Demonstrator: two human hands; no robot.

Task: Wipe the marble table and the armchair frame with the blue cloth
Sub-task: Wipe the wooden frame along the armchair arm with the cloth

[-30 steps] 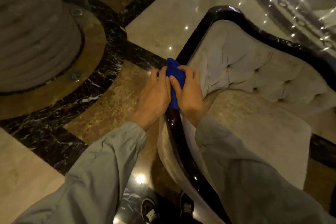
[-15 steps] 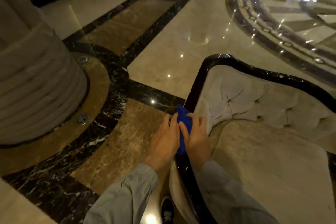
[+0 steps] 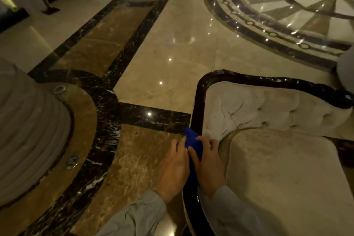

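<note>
1. Blue cloth (image 3: 193,146): bunched over the armchair frame (image 3: 197,109) rail, at 6 o'clock in view.
2. Left hand (image 3: 173,166) and right hand (image 3: 207,163) both grip the cloth, clamped round the rail.
3. Judged soft, light, easily folded; the glossy frame is rigid and likely slippery. Hold by pinching the cloth round the rail.
4. Marble tabletop not in view.

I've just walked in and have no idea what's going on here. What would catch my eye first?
Low in the middle, two hands, left hand and right hand, hold a bright blue cloth wrapped over the glossy black armchair frame. To the right spreads the cream tufted upholstery. Behind, at the top right, the polished marble floor carries a large round starburst medallion.
</note>
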